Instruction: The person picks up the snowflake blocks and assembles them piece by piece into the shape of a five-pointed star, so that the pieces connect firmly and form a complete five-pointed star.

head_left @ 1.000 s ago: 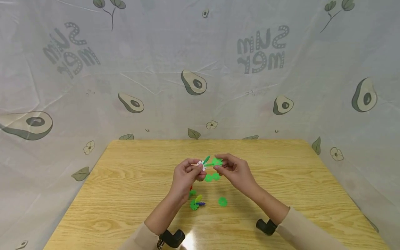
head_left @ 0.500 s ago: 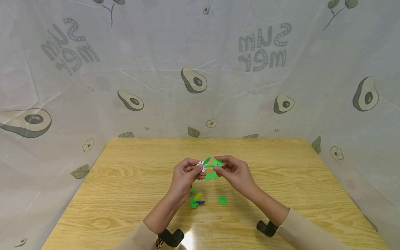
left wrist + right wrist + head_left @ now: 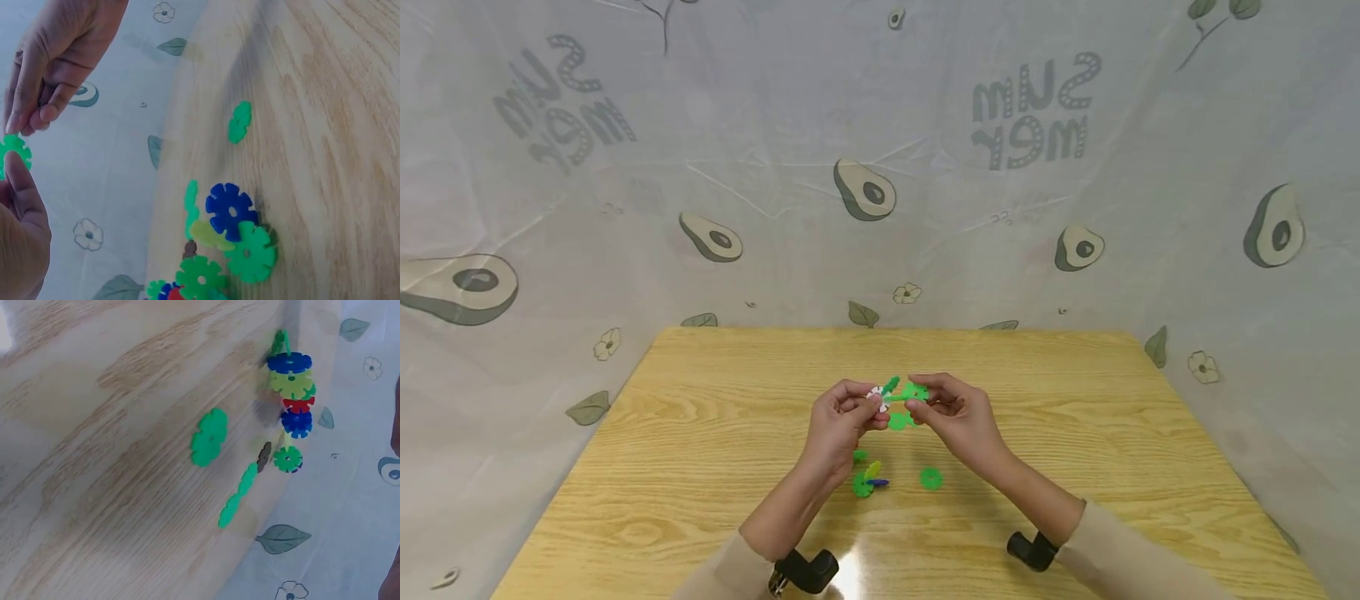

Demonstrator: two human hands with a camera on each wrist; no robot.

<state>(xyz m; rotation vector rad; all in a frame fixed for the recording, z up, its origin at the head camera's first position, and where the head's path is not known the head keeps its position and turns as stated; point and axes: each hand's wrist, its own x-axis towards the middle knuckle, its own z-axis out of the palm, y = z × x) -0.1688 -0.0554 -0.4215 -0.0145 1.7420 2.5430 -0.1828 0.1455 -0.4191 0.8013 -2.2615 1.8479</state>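
Over the table, my left hand (image 3: 837, 427) pinches a white notched plastic disc (image 3: 877, 400) between thumb and fingers. A darker green disc (image 3: 891, 385) sticks up from the white one, and a green piece seen edge-on (image 3: 897, 397) spans toward the other hand. My right hand (image 3: 961, 418) pinches a bright green notched disc (image 3: 917, 391) by its edges. Whether this disc is slotted into the edge-on piece, I cannot tell. In the left wrist view both hands meet around a green disc (image 3: 15, 150). Only slivers of fingers show at the right wrist view's edge.
On the wooden table (image 3: 700, 467) lie a loose green disc (image 3: 931, 478) and, nearer the left forearm, a joined cluster with a green disc (image 3: 862, 485), a yellow and a blue one. More green discs (image 3: 898, 422) lie beneath the hands. A patterned cloth (image 3: 790, 250) hangs behind.
Both hands keep their hold and shift very slightly left. The head view tilts a little, moving the scene slightly up. No disc is visibly let go.
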